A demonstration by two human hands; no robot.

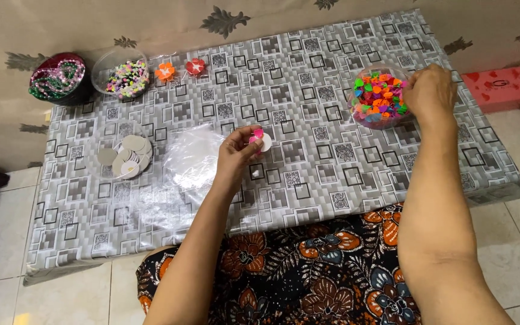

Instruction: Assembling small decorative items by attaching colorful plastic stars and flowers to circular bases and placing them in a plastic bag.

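My left hand (236, 155) holds a small white paper disc with pink petal pieces (259, 139) on it, above the middle of the low table. My right hand (431, 91) rests on the right rim of a clear bowl (355, 107) filled with small bright foam heart pieces (378, 96), fingers pinched at its edge; whether it holds a piece is hidden. A clear plastic sheet (192, 157) lies on the table just left of my left hand.
A pile of white paper discs (129, 155) lies at the left. At the back left stand a sequinned dark box (59, 78), a clear bowl of pale beads (124, 75), an orange flower (165, 71) and a red flower (195, 66). A red box (501, 88) sits on the floor, right.
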